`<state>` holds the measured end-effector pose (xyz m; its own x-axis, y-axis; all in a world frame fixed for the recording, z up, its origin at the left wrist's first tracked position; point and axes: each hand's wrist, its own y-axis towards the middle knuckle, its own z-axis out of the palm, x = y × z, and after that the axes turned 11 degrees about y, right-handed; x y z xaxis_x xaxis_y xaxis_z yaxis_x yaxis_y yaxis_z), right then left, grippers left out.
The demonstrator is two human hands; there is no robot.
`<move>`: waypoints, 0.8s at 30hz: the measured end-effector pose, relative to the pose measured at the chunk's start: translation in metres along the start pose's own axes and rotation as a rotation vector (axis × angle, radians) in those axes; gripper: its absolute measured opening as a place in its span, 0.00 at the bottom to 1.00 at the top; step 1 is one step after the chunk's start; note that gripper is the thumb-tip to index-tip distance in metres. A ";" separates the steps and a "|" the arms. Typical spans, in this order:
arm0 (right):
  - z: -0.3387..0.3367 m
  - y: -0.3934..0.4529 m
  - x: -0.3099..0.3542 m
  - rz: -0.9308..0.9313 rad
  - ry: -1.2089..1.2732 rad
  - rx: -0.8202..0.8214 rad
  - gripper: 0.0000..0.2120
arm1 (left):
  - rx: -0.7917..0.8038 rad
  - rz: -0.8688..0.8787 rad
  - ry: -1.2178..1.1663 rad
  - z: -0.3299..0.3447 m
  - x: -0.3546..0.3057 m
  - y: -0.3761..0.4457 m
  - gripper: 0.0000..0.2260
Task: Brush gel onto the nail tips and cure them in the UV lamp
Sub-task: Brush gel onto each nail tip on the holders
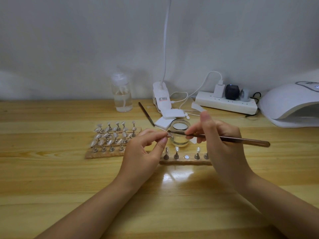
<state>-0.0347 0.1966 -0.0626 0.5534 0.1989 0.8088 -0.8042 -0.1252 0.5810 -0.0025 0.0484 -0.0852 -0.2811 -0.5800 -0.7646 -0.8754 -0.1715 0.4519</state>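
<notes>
Sitting in the middle of the frame, a small clear nail tip (170,134) is pinched between the thumb and first finger of the left hand (145,149). The right hand (221,142) grips a long brown brush (224,139), fingers curled round its handle and thumb sticking up. The brush lies almost flat, and its dark end touches the nail tip. Just behind the two hands stands a little glass jar (179,135) with a pale inside. Below the hands, near the middle, a short cork strip (184,162) holds a row of small metal stands (176,153), some with nail tips on top. To the left of the hands a bigger cork board (103,153) holds many more stands with nail tips (110,135), packed close in rows. The white UV lamp (290,104) sits at the right edge of the frame, well apart from the hands, with its opening facing left. Further back, a second brush (146,113) lies flat on the wooden table (51,178) beside some white pads (170,116). A clear pump bottle (121,95) stands at the upper left of the table. A white clip lamp (161,95) and a white power strip (226,104) with plugs sit along the wall.
</notes>
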 end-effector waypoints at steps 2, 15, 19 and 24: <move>-0.002 -0.001 -0.001 0.010 0.020 -0.020 0.19 | 0.000 -0.005 0.003 0.000 0.000 0.000 0.12; -0.004 0.000 -0.005 -0.040 -0.037 0.004 0.18 | 0.003 -0.017 0.000 0.000 0.001 -0.001 0.11; -0.006 0.000 -0.004 -0.041 -0.002 -0.023 0.17 | 0.008 -0.024 -0.002 0.000 0.000 -0.001 0.11; -0.001 0.000 -0.004 -0.088 -0.034 0.013 0.15 | 0.003 -0.018 -0.004 0.000 0.001 0.000 0.10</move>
<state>-0.0369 0.1973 -0.0659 0.6290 0.1767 0.7571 -0.7494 -0.1214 0.6509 -0.0025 0.0481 -0.0860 -0.2668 -0.5740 -0.7742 -0.8814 -0.1795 0.4369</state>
